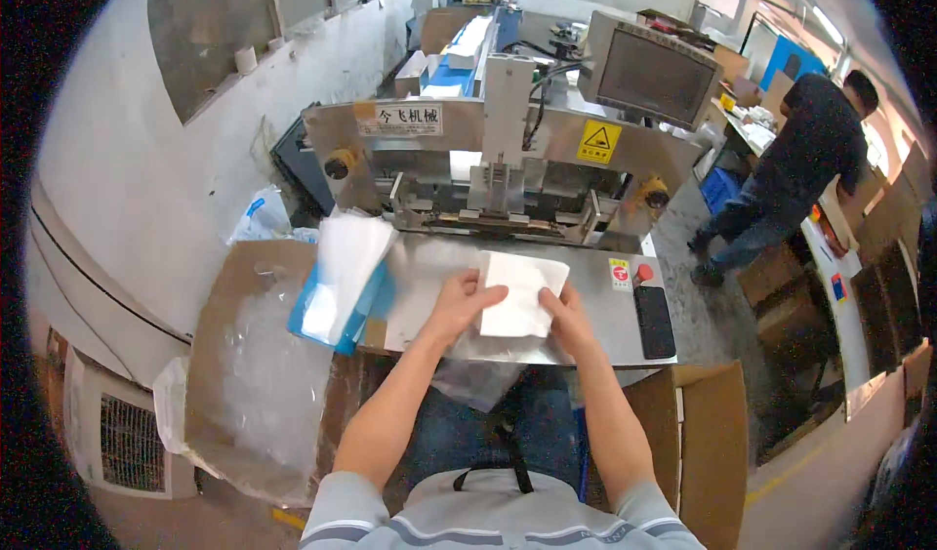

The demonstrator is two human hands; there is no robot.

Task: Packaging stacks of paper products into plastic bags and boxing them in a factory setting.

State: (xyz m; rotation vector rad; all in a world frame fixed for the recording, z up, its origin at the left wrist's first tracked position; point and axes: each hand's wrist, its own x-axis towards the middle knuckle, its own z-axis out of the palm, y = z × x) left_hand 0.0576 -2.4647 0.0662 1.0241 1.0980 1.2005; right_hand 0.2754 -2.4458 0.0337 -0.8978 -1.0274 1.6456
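Note:
Between my two hands is a flat, squarish white stack (522,296), like folded paper or napkins, held just over the steel worktop (439,257). My left hand (463,308) grips its left edge, thumb on top. At the right edge, my right hand (569,322) pinches the stack with its thumb on top and fingers partly hidden beneath. Left of my hands, long white sheets (342,262) rest on a blue folder or tray (377,301). Beyond the stack stands a metal machine (503,184) with a bar across its front.
A cardboard box (207,355) of see-through plastic bags (273,374) stands at left. To the right lie a black phone (655,322) and a red button (643,273). Another open box (717,443) is below. A monitor (656,74) hangs above; a person (795,150) stands at a far-right bench.

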